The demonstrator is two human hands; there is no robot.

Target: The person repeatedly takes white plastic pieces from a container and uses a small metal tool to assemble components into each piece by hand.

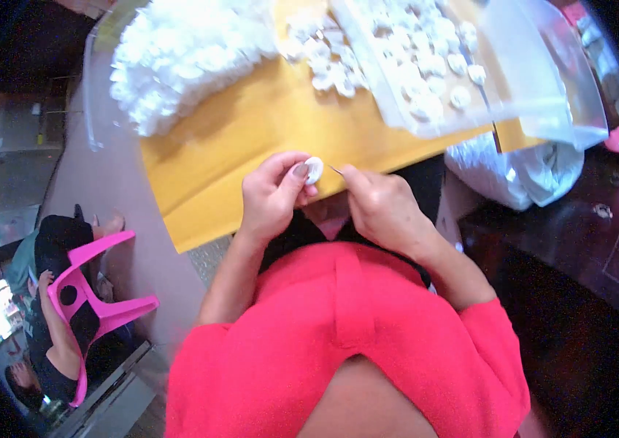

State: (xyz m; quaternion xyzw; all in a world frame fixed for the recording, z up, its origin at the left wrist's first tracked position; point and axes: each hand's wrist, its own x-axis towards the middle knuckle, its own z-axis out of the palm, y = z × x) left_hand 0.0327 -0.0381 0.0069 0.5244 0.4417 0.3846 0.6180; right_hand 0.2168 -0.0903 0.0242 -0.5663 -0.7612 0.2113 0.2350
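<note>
Between the thumb and fingers of my left hand (269, 196) is a small round white piece (314, 170), ring-like with a raised rim; I cannot make out its exact kind. My right hand (388, 208) is closed around a thin pointed tool (335, 170), whose tip sticks out toward the piece without touching it. Most of the tool is hidden by the fingers. Both hands are over the near edge of a yellow-topped table (214, 175).
A large heap of white pieces (185, 62) covers the table's far left, with a smaller cluster (335, 66) beside it. A translucent tray (463, 125) holds more at the right. Below it hangs a white plastic bag (521, 175). Leftward, a person sits on a pink chair (116, 310).
</note>
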